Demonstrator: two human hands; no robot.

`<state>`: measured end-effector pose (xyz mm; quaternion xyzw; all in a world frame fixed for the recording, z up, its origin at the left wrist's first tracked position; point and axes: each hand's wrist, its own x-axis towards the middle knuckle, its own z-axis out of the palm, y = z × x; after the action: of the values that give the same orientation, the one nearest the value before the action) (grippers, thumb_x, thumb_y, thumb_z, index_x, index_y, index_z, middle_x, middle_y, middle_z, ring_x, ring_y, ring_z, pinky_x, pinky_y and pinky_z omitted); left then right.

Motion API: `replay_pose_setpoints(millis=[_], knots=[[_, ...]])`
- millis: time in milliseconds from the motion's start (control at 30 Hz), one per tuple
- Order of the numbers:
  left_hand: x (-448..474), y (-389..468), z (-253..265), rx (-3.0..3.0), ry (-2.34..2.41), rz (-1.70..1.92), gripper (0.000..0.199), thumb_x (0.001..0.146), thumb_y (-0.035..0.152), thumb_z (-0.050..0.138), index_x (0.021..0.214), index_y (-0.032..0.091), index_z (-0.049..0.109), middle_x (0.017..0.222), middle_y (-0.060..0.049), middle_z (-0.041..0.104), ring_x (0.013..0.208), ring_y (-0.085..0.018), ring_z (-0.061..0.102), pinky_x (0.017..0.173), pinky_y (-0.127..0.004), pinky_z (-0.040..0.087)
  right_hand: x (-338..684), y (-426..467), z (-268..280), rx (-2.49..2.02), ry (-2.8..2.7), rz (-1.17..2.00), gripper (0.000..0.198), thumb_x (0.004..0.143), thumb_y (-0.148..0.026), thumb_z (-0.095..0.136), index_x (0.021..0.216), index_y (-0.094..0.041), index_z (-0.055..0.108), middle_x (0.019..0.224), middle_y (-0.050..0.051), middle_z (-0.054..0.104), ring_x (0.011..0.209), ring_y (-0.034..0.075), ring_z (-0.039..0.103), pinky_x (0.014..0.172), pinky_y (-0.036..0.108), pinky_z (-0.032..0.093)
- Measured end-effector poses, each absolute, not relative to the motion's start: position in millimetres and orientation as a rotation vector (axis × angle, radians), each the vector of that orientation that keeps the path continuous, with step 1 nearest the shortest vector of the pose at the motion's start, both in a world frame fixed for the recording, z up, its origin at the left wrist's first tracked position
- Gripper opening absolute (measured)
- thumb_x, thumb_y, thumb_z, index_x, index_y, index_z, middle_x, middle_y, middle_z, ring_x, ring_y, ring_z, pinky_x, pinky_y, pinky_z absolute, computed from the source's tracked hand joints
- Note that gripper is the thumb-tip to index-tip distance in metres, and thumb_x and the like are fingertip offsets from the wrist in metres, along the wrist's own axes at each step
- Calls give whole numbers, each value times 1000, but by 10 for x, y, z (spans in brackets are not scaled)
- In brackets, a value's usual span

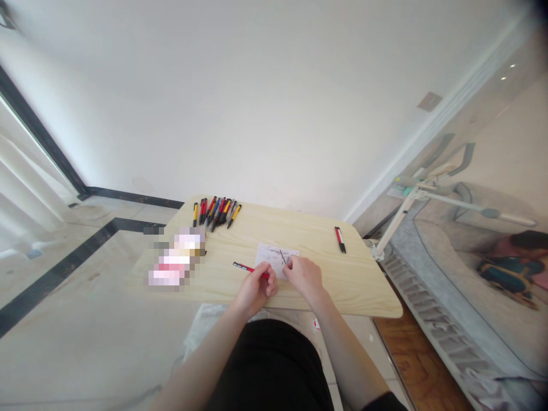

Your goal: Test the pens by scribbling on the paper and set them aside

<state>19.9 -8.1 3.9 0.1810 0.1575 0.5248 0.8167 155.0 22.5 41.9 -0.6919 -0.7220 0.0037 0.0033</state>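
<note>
My left hand [260, 283] is closed around a red pen barrel [244, 266], whose dark end points left over the table. Just right of it, my right hand [305, 277] pinches a thin dark pen refill [282, 256] that tilts up and to the left. Under both hands lies a white sheet of paper [266, 252] with marks on it. The hands are close together but apart, near the table's front edge. The fingertips of the right hand are partly hidden.
Several red, yellow, blue and black pens [218, 212] lie in a pile at the table's back left. Two pens [340, 240] rest on the right of the wooden table [363, 279]. A pixelated pinkish object [177, 260] is at left. Beyond stand a sofa [445, 279] and a person [524, 251].
</note>
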Motion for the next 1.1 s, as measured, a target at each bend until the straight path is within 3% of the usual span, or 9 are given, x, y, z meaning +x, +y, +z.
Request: replay_pose_setpoints(millis=[700, 1100], knots=[[201, -79, 7, 392, 303, 1103, 25, 83, 33, 44, 64, 17, 39, 49, 5, 37, 37, -5, 30, 39, -21, 19, 1464, 203, 451, -2223, -2344, 100, 26, 77, -32, 42, 77, -18, 64, 79, 10, 66, 75, 23, 61, 59, 29, 38], [197, -71, 9, 360, 314, 1077, 25, 83, 33, 44, 64, 17, 38, 47, 6, 32, 35, -4, 25, 38, -20, 14, 1570, 172, 407, -2140, -2155, 134, 28, 80, -39, 45, 69, -20, 63, 70, 5, 65, 67, 17, 59, 53, 24, 30]])
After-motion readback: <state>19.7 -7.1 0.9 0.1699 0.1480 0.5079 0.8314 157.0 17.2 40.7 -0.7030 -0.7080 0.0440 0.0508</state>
